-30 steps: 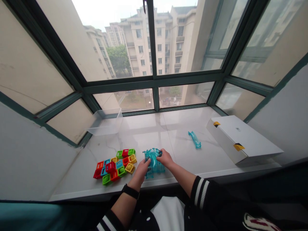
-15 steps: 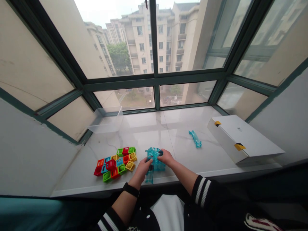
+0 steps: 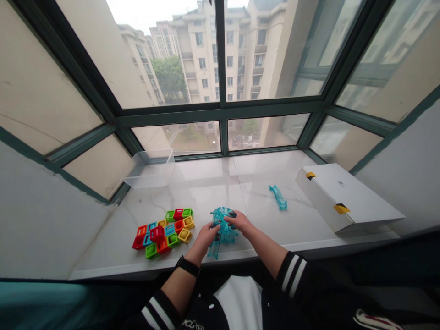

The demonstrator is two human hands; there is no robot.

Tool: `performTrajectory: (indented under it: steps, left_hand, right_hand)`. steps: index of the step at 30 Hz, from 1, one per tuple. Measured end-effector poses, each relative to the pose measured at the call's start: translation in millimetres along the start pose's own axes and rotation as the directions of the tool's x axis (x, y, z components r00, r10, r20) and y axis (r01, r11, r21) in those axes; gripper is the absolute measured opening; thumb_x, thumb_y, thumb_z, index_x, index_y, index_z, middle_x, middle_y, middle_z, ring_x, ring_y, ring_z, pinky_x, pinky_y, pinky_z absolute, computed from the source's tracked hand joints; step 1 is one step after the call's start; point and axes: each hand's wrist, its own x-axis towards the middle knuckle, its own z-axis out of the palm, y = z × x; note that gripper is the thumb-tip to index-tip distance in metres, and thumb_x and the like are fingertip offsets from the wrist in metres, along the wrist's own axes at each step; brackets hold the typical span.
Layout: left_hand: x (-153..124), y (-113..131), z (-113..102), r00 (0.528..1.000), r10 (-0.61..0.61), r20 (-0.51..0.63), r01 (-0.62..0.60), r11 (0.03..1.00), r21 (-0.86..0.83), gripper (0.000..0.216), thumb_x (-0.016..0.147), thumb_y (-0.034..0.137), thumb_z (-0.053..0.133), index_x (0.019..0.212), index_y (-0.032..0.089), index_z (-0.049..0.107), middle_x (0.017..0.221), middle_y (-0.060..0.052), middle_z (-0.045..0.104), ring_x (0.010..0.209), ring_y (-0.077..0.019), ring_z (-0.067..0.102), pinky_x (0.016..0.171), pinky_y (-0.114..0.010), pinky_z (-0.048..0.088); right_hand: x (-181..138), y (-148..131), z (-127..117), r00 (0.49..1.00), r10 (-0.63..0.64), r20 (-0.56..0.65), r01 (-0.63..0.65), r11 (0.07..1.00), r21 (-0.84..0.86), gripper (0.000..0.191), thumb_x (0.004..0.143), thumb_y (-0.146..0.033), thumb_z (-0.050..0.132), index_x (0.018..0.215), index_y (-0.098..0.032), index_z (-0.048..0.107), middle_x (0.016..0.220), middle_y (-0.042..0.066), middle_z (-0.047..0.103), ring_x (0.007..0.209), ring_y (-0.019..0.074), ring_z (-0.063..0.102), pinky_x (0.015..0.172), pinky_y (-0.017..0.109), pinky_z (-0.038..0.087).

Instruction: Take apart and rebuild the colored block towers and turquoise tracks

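Note:
Between my two hands is a translucent turquoise plastic toy piece (image 3: 225, 231), made of several joined parts with dark bits on it. My left hand (image 3: 206, 236) grips its left side, thumb on top. On its upper right side, my right hand (image 3: 239, 222) pinches the piece with bent fingers. Part of the piece hangs down past my left fingers toward the sill's front edge. Some fingers are hidden behind the plastic. A separate turquoise plastic piece (image 3: 278, 198), long and narrow, lies on the white sill to the right.
Left of my hands lies a cluster of red, green, blue and yellow plastic blocks (image 3: 163, 233). A clear plastic bin (image 3: 151, 176) stands behind them by the window. At the right is a white box (image 3: 350, 197) with yellow-black tabs. The marble-look sill (image 3: 202, 183) ends at a front edge.
The turquoise piece has tilted a little in my hands, its lower part slanting more to the left. Both hands keep their hold. The view has shifted slightly.

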Motion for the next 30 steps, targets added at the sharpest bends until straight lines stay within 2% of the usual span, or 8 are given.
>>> performTrajectory:
  steps: [4, 7, 11, 16, 20, 23, 27, 30]
  left_hand:
    - [-0.3, 1.0, 3.7, 0.999, 0.001, 0.049, -0.002, 1.0, 0.027, 0.056, 0.072, 0.056, 0.085, 0.11, 0.015, 0.077, 0.094, -0.01, 0.076, 0.079, -0.0204, 0.068, 0.072, -0.032, 0.055]
    - [-0.6, 1.3, 6.4, 0.997, 0.004, 0.071, -0.008, 0.998, 0.063, 0.059, 0.074, 0.057, 0.084, 0.114, 0.015, 0.076, 0.093, -0.009, 0.075, 0.078, -0.0201, 0.068, 0.071, -0.032, 0.055]
    - [-0.4, 1.0, 6.7, 0.999, -0.007, 0.037, 0.004, 0.996, 0.087, 0.059, 0.072, 0.054, 0.086, 0.115, 0.015, 0.077, 0.083, -0.005, 0.072, 0.071, -0.0183, 0.065, 0.067, -0.03, 0.054]
    - [-0.2, 1.1, -5.9, 0.999, -0.036, -0.033, 0.038, 0.998, 0.056, 0.05, 0.071, 0.047, 0.088, 0.108, 0.015, 0.078, 0.081, -0.004, 0.071, 0.067, -0.0163, 0.064, 0.062, -0.028, 0.053]
    - [-0.2, 1.6, -22.6, 0.993, -0.074, -0.096, 0.073, 0.997, -0.009, 0.039, 0.074, 0.041, 0.088, 0.1, 0.016, 0.076, 0.083, -0.004, 0.072, 0.065, -0.0142, 0.064, 0.061, -0.026, 0.054]
    - [1.3, 1.1, -29.3, 0.985, -0.104, -0.14, 0.094, 0.993, -0.078, 0.033, 0.082, 0.041, 0.083, 0.1, 0.016, 0.071, 0.091, -0.008, 0.073, 0.067, -0.0139, 0.066, 0.065, -0.028, 0.059]
    - [3.8, 0.0, -31.7, 0.976, -0.131, -0.174, 0.11, 0.986, -0.124, 0.033, 0.085, 0.043, 0.081, 0.097, 0.017, 0.066, 0.082, -0.007, 0.07, 0.067, -0.0167, 0.069, 0.067, -0.034, 0.064]
    - [4.2, 0.6, -37.1, 0.973, -0.106, -0.206, 0.086, 0.991, -0.105, 0.038, 0.083, 0.048, 0.083, 0.094, 0.018, 0.064, 0.079, -0.005, 0.069, 0.066, -0.0167, 0.069, 0.065, -0.033, 0.063]
  right_hand:
    - [-3.2, -4.1, -6.9, 0.999, 0.013, 0.039, -0.017, 0.996, 0.09, 0.038, 0.071, -0.033, 0.087, 0.098, -0.019, 0.066, 0.082, 0.003, 0.074, 0.074, 0.0183, 0.072, 0.062, 0.025, 0.055]
    - [-0.9, -6.3, -8.4, 0.999, 0.021, -0.035, -0.019, 0.998, 0.065, 0.034, 0.066, -0.021, 0.086, 0.094, -0.019, 0.067, 0.074, 0.001, 0.072, 0.07, 0.0187, 0.071, 0.06, 0.025, 0.055]
    - [4.3, -6.3, -10.7, 0.993, 0.028, -0.116, -0.024, 0.999, 0.036, 0.032, 0.064, -0.012, 0.078, 0.094, -0.019, 0.067, 0.07, -0.002, 0.069, 0.066, 0.0174, 0.07, 0.058, 0.024, 0.055]
    - [5.0, -0.6, -33.4, 0.982, 0.01, -0.188, -0.016, 0.999, -0.033, 0.034, 0.068, -0.013, 0.073, 0.1, -0.019, 0.067, 0.081, 0.0, 0.072, 0.07, 0.0165, 0.071, 0.06, 0.022, 0.055]
    - [3.4, 10.7, -53.9, 0.964, -0.02, -0.266, -0.023, 0.987, -0.157, 0.03, 0.065, -0.012, 0.073, 0.094, -0.02, 0.067, 0.08, 0.0, 0.072, 0.073, 0.0168, 0.07, 0.059, 0.021, 0.051]
    - [3.6, 19.0, -52.4, 0.961, -0.02, -0.276, -0.041, 0.976, -0.215, 0.03, 0.066, -0.014, 0.074, 0.094, -0.02, 0.068, 0.08, 0.0, 0.072, 0.072, 0.0165, 0.069, 0.058, 0.02, 0.049]
    - [4.9, 22.1, -39.7, 0.967, -0.026, -0.252, -0.04, 0.967, -0.252, 0.026, 0.072, -0.021, 0.076, 0.098, -0.021, 0.07, 0.086, 0.001, 0.075, 0.072, 0.0164, 0.071, 0.058, 0.021, 0.05]
    - [3.9, 19.0, -40.3, 0.967, -0.051, -0.252, -0.025, 0.957, -0.29, 0.023, 0.076, -0.024, 0.074, 0.099, -0.021, 0.071, 0.091, 0.002, 0.076, 0.078, 0.0179, 0.072, 0.062, 0.022, 0.051]
